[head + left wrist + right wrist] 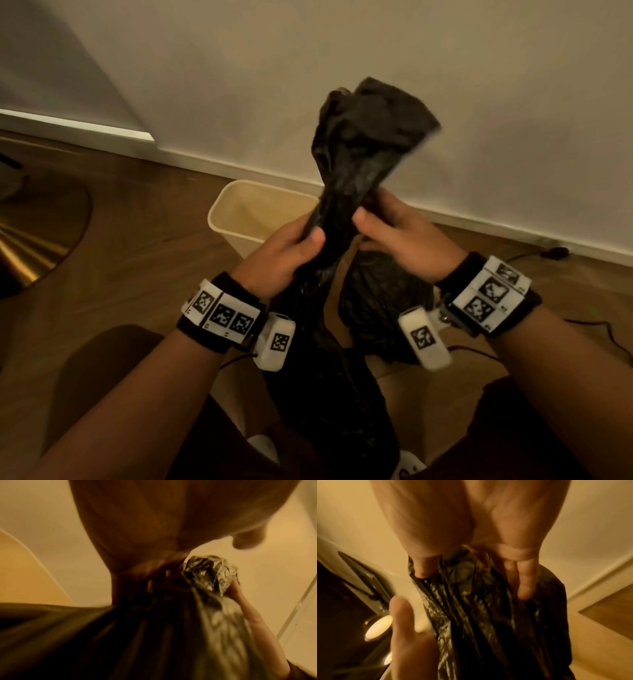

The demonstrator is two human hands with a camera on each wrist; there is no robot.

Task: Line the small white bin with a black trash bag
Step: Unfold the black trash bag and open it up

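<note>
Black trash bag (356, 164), still bunched, is gripped at its middle by the left hand (291, 253) and right hand (400, 236), fingers curled round it; the white bin (239, 219) stands just beyond the left hand; best to find the open edge and spread it before lowering.

Pale wall (445, 85) (white baseboard (239, 169)) meets wood floor (144, 246), dimly lit.

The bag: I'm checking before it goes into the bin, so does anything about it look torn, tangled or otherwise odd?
No tear shows. The bag is still bunched into a narrow twist, gripped by the left hand and right hand, its mouth not opened. The bin behind stands upright and unlined. A second dark bag lies below the hands.
</note>
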